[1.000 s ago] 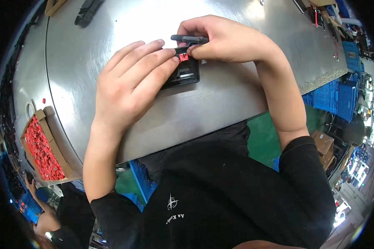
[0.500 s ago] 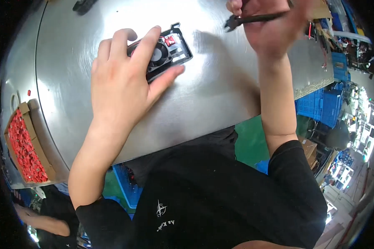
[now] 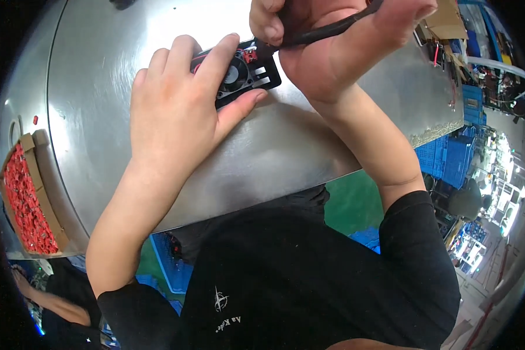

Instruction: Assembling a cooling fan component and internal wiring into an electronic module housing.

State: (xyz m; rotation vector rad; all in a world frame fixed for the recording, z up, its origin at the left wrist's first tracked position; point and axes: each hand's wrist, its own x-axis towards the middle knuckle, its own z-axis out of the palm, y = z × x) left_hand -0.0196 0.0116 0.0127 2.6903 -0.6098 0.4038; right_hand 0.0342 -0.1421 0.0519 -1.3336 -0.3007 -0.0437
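Note:
My left hand grips a small black plastic housing on the metal table, fingers over its far side and thumb along its near edge. Inside the housing sit a round black fan and a small red part. Thin red wire shows beside my left fingers. My right hand is closed around a dark plier-like tool, its tip end at the housing's far right corner, near the red part. Shadow and fingers hide the exact contact of the tip.
The metal table carries a cardboard box of small red parts at the left, with one loose red piece by it. Blue crates stand beyond the right edge. Another person's arm shows at lower left.
My right hand has moved left and down with the tool, bringing its tip from above the bare table to the housing. My left hand keeps its hold, shifted slightly right in view.

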